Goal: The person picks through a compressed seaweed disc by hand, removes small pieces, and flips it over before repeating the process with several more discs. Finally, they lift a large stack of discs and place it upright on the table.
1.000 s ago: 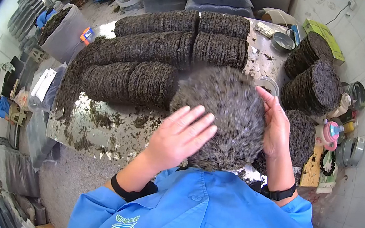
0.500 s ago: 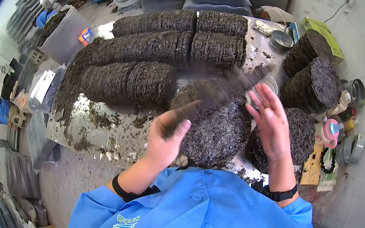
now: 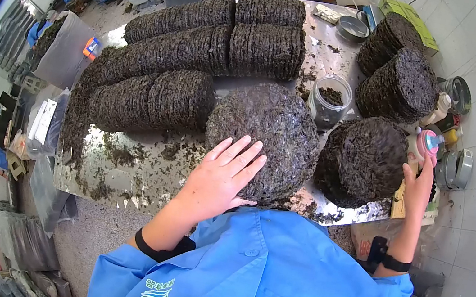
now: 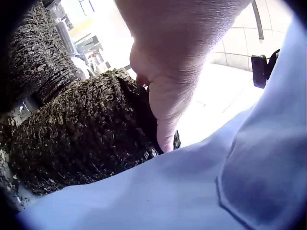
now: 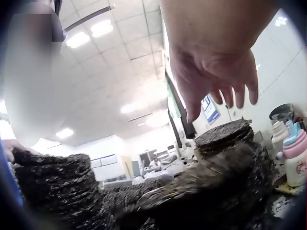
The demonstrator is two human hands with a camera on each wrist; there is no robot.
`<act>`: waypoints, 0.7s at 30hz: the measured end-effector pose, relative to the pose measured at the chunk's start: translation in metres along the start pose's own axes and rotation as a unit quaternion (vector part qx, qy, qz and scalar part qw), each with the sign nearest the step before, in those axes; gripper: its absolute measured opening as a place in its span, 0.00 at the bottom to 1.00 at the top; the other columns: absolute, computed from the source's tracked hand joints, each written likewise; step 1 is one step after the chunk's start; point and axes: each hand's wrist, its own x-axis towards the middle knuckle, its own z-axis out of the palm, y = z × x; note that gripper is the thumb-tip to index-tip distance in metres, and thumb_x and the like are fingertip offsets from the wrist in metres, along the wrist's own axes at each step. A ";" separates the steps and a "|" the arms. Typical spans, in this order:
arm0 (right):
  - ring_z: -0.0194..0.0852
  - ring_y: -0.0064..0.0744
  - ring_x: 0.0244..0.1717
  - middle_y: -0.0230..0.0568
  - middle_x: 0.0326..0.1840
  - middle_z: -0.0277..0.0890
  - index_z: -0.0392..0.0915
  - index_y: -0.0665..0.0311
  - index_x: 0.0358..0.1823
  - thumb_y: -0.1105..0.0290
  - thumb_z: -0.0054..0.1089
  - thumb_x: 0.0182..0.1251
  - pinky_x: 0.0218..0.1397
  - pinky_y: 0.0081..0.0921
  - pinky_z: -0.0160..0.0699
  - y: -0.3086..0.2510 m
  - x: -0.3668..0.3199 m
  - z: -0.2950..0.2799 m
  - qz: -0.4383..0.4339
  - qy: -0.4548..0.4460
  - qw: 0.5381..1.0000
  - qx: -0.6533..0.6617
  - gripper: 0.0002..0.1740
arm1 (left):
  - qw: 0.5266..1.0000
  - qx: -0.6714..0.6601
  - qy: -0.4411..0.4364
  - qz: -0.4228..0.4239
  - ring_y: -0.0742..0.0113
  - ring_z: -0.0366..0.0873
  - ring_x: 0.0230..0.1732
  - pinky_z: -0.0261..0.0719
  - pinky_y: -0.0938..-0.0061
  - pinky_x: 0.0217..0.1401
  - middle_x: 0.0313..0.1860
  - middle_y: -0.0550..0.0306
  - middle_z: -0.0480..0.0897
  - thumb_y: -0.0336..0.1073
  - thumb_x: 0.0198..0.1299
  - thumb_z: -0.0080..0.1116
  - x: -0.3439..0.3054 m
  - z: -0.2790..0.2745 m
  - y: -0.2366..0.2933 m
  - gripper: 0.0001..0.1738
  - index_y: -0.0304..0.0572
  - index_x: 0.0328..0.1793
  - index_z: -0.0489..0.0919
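My left hand [image 3: 218, 170] rests on the top of a stack of round dried seaweed cakes [image 3: 285, 128] in the middle front of the table, fingers straight across the top cake. In the left wrist view its thumb [image 4: 166, 132] points down along the stack's edge. My right hand [image 3: 416, 194] is held apart to the right of a second, shorter stack [image 3: 362, 160], palm empty. From the right wrist view, that hand's fingers hang spread above the stacks, and a motion-blurred seaweed cake [image 5: 192, 187] lies tilted below them.
Long rows of seaweed cakes [image 3: 189, 46] lie at the left and back. A glass jar [image 3: 328, 104] with dark scraps stands behind the two front stacks. Two taller stacks [image 3: 403, 85] lean at the right rear. A pink-lidded bottle [image 3: 429, 144] and metal rings [image 3: 455, 169] stand beyond.
Half a second ago my left hand held a thin, tilted cake over the middle stack; now it lies on that stack. My right hand has moved away to the right, beside the second stack.
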 end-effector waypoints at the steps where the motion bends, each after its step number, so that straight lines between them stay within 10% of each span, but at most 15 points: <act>1: 0.66 0.40 0.63 0.51 0.63 0.68 0.61 0.70 0.65 0.71 0.59 0.61 0.65 0.32 0.63 -0.017 -0.003 0.003 -0.001 -0.001 1.000 -0.001 0.31 | 1.000 -0.001 0.001 -0.001 0.51 0.58 0.71 0.56 0.56 0.73 0.69 0.48 0.65 0.46 0.33 0.74 0.000 0.000 -0.002 0.49 0.42 0.66 0.68; 3: 0.69 0.38 0.61 0.47 0.60 0.71 0.65 0.68 0.63 0.73 0.60 0.59 0.63 0.33 0.66 -0.050 -0.008 0.012 -0.011 -0.055 0.957 0.284 0.29 | 1.000 0.024 -0.008 0.012 0.50 0.60 0.70 0.59 0.56 0.71 0.68 0.49 0.66 0.44 0.32 0.74 0.000 -0.001 -0.005 0.48 0.41 0.65 0.68; 9: 0.69 0.36 0.62 0.47 0.60 0.71 0.65 0.65 0.64 0.73 0.59 0.61 0.65 0.32 0.66 -0.169 -0.027 0.044 -0.094 -0.228 0.818 0.519 0.28 | 0.978 -0.038 0.204 -0.008 0.51 0.70 0.64 0.71 0.64 0.63 0.64 0.44 0.72 0.42 0.43 0.68 -0.008 -0.030 -0.019 0.37 0.33 0.60 0.72; 12: 0.63 0.35 0.66 0.48 0.64 0.66 0.59 0.68 0.68 0.69 0.59 0.64 0.67 0.32 0.63 -0.202 -0.031 0.058 -0.112 -0.254 0.745 0.607 0.32 | 0.866 -0.278 0.397 -0.121 0.55 0.72 0.62 0.73 0.64 0.61 0.62 0.47 0.73 0.44 0.59 0.59 -0.011 -0.030 -0.016 0.27 0.34 0.59 0.72; 14: 0.63 0.35 0.67 0.48 0.65 0.65 0.57 0.69 0.68 0.69 0.59 0.64 0.66 0.32 0.64 -0.216 -0.030 0.060 -0.085 -0.263 0.690 0.669 0.33 | 0.595 -0.630 0.481 -0.131 0.59 0.75 0.56 0.73 0.58 0.61 0.56 0.53 0.76 0.45 0.67 0.49 -0.006 -0.027 -0.023 0.22 0.36 0.58 0.71; 16: 0.66 0.32 0.63 0.46 0.63 0.68 0.60 0.69 0.66 0.72 0.60 0.63 0.65 0.30 0.65 -0.223 -0.029 0.053 0.085 -0.297 0.611 0.729 0.31 | 0.536 -0.692 0.454 -0.165 0.58 0.74 0.57 0.73 0.58 0.61 0.58 0.53 0.75 0.46 0.68 0.48 -0.004 -0.022 -0.021 0.22 0.37 0.60 0.69; 21: 0.72 0.25 0.54 0.37 0.56 0.74 0.66 0.68 0.60 0.76 0.61 0.61 0.60 0.25 0.69 -0.215 -0.027 0.044 0.078 -0.305 0.576 0.754 0.25 | 0.423 -0.821 0.316 -0.219 0.57 0.72 0.60 0.70 0.55 0.64 0.59 0.53 0.75 0.47 0.68 0.47 0.002 -0.004 -0.014 0.23 0.40 0.62 0.68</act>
